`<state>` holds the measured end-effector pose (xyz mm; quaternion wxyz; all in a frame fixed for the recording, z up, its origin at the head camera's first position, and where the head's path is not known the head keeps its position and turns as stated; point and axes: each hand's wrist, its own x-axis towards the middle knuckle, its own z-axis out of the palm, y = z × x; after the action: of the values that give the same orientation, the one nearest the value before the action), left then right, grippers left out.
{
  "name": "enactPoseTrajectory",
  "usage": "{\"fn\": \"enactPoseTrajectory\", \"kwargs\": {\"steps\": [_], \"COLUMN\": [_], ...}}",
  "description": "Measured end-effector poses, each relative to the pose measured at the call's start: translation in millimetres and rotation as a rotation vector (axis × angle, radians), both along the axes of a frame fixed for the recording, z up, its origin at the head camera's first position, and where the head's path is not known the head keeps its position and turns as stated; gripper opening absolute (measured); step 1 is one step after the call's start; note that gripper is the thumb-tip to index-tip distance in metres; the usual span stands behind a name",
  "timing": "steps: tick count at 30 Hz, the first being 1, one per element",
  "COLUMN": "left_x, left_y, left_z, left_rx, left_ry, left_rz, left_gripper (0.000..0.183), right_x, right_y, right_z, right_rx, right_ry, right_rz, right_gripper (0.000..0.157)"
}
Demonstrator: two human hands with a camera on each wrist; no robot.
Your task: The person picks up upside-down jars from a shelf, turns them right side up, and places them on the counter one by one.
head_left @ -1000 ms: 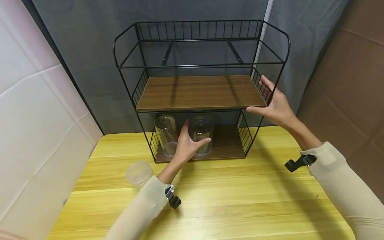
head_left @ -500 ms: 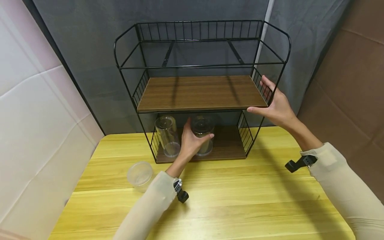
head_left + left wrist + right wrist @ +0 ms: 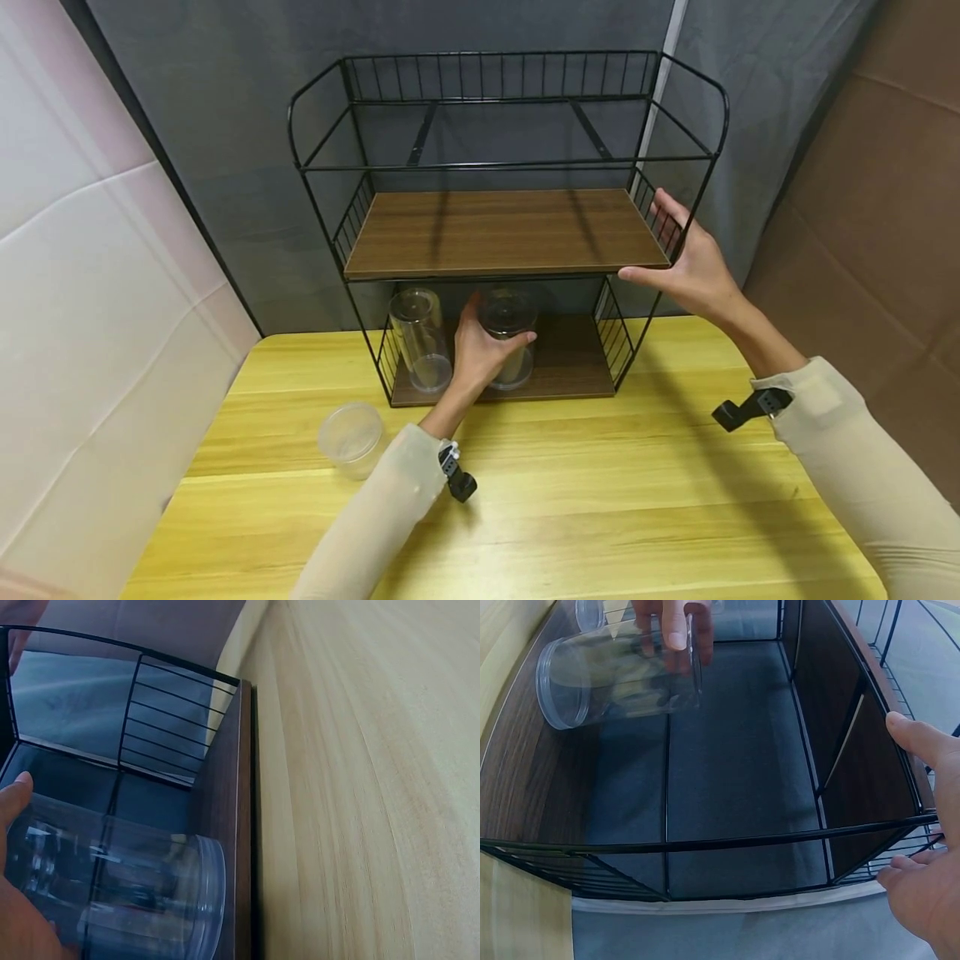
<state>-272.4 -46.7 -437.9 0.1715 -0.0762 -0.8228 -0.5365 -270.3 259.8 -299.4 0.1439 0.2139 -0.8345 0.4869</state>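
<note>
On the bottom board (image 3: 566, 354) of a black wire rack, my left hand (image 3: 478, 354) holds a clear plastic jar (image 3: 510, 312) upright, fingers and thumb around its upper part. The left wrist view has this jar (image 3: 142, 892) close up beside the thumb; the right wrist view has the jar (image 3: 615, 682) with fingertips over its top end. A second clear jar (image 3: 420, 333) stands upright to its left. My right hand (image 3: 693, 267) grips the rack's right side at the middle board (image 3: 502, 233), thumb at the front edge, fingers behind the wires.
A clear, shallow round piece (image 3: 350, 435), lid or tub, lies on the yellow wooden table (image 3: 585, 500) left of the left forearm. The rack's open top frame (image 3: 502, 162) has two cross bars. Grey cloth hangs behind; white and brown sheets flank the table.
My left hand has shifted slightly right and deeper into the rack along with the jar, then nearly stopped. The right hand keeps its grip in the same place.
</note>
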Motion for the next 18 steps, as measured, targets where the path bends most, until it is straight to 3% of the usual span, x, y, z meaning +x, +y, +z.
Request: {"fn": "enactPoseTrajectory", "kwargs": {"steps": [9,18], "left_x": [0.1,10.3], "left_y": [-2.8,-3.4], "left_z": [0.7,9.1], "left_rx": [-0.008,0.017], "left_ry": [-0.008,-0.021], "left_rz": [-0.006,-0.027], "left_gripper": [0.113,0.108], "right_x": [1.6,3.3], "right_y": [-0.8,0.5], "right_z": [1.2,-0.8], "right_rx": [-0.006,0.002], "right_ry": [-0.006,0.005], "right_rz": [0.001,-0.008], "right_gripper": [0.113,0.114]}}
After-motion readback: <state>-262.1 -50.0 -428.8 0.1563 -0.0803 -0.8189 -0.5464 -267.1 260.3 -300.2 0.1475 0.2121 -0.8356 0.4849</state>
